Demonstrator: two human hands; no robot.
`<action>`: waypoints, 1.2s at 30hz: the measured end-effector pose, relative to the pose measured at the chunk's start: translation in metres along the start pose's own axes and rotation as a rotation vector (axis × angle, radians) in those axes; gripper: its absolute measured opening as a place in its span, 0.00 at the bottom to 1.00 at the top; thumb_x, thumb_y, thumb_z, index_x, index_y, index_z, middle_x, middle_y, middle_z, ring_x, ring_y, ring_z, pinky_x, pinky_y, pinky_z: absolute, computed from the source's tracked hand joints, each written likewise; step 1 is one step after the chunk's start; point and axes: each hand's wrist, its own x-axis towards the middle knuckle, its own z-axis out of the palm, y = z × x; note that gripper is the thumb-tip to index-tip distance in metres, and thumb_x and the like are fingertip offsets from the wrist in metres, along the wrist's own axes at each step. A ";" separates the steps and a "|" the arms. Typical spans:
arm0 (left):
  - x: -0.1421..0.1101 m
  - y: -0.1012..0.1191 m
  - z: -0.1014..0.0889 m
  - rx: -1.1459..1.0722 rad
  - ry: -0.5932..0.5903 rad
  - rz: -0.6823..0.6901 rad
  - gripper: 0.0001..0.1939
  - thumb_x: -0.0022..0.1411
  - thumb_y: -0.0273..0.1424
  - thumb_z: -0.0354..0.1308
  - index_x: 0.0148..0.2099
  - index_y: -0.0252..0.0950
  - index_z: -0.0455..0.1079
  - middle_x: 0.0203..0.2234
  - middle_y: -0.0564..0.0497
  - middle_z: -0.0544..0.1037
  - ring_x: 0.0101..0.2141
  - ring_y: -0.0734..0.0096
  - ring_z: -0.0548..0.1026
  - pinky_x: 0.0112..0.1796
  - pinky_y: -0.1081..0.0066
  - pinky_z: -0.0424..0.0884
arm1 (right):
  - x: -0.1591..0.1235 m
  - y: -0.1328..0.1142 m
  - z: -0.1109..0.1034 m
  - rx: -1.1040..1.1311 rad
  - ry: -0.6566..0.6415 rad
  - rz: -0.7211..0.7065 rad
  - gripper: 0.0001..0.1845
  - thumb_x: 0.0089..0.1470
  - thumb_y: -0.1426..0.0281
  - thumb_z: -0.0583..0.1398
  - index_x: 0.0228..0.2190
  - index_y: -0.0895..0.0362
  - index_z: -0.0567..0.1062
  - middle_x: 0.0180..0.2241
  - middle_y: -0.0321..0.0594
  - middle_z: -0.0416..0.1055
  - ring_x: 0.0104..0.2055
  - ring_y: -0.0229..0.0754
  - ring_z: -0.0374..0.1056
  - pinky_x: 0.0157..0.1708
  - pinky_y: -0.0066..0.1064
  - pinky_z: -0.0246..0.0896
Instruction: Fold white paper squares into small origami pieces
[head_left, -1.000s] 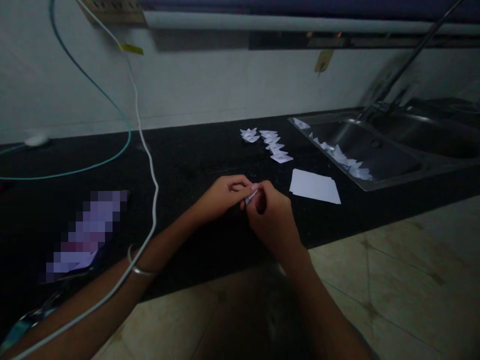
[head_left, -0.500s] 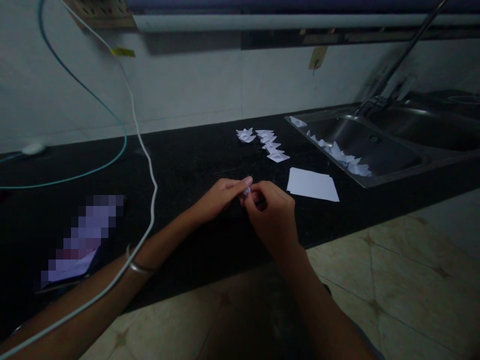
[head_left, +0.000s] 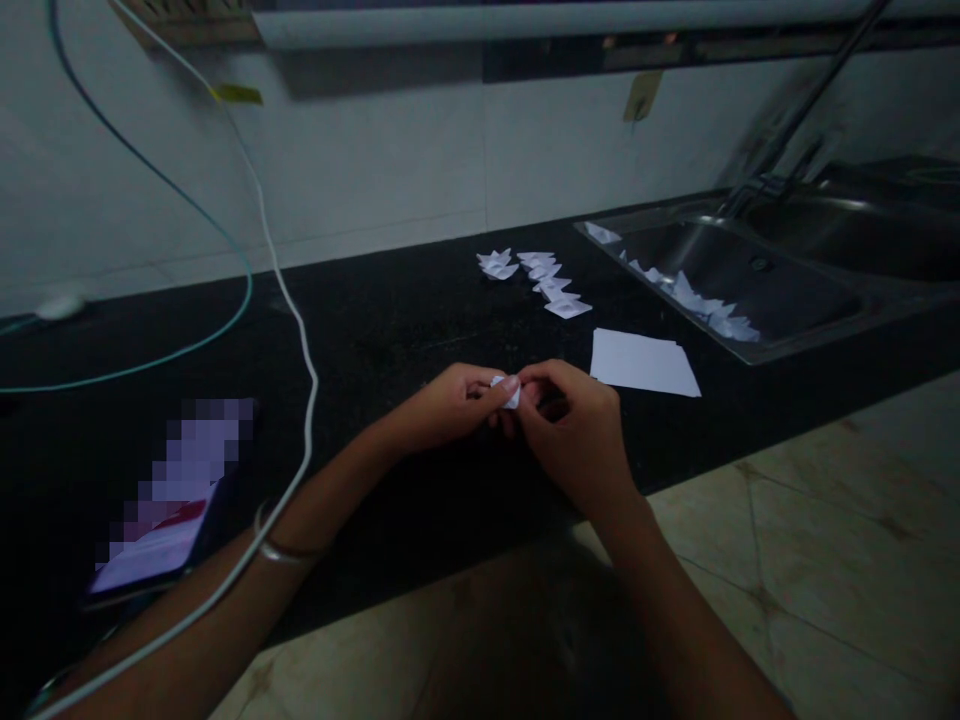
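Note:
A small piece of folded white paper [head_left: 513, 397] is pinched between my hands above the dark countertop [head_left: 390, 330]. The thumb of my left hand [head_left: 457, 405] presses on its face, and the other fingers curl behind it. At its right edge my right hand [head_left: 574, 430] closes thumb and forefinger on the paper. Most of the piece is hidden by fingers. To the right of my right hand lies a stack of white paper sheets [head_left: 645, 362]. Several folded paper boats [head_left: 553, 284] stand in a row behind my hands, beside another little cluster of paper boats [head_left: 497, 265].
More folded papers [head_left: 705, 305] lie along the near-left side of the steel sink [head_left: 795, 300], and one boat [head_left: 602, 233] sits on its rim. A lit phone [head_left: 161, 530] leans at left. A white cable [head_left: 306, 340] crosses over my left forearm. A faucet [head_left: 765, 185] rises behind.
More of the folded paper's white face now shows between my fingers. Both hands have shifted slightly right in the view, and the camera has tilted a little.

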 end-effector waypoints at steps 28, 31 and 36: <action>-0.005 0.008 0.010 0.042 0.024 -0.077 0.28 0.73 0.48 0.45 0.28 0.34 0.68 0.13 0.56 0.70 0.14 0.80 0.65 0.19 0.80 0.61 | -0.001 0.006 -0.013 0.623 -0.262 0.339 0.12 0.54 0.61 0.66 0.31 0.58 0.79 0.26 0.37 0.75 0.28 0.36 0.69 0.28 0.28 0.62; -0.008 0.009 0.009 0.106 0.039 -0.049 0.27 0.73 0.46 0.46 0.26 0.35 0.67 0.12 0.56 0.68 0.14 0.80 0.64 0.18 0.80 0.59 | 0.000 0.004 -0.013 0.594 -0.306 0.334 0.09 0.54 0.64 0.66 0.31 0.58 0.79 0.27 0.38 0.76 0.29 0.37 0.69 0.28 0.28 0.61; -0.008 0.009 0.009 0.116 0.002 -0.042 0.27 0.73 0.47 0.44 0.28 0.35 0.68 0.13 0.56 0.69 0.13 0.80 0.63 0.16 0.79 0.57 | 0.000 0.001 -0.013 0.546 -0.280 0.345 0.05 0.53 0.70 0.63 0.27 0.58 0.77 0.25 0.37 0.74 0.27 0.35 0.66 0.26 0.28 0.57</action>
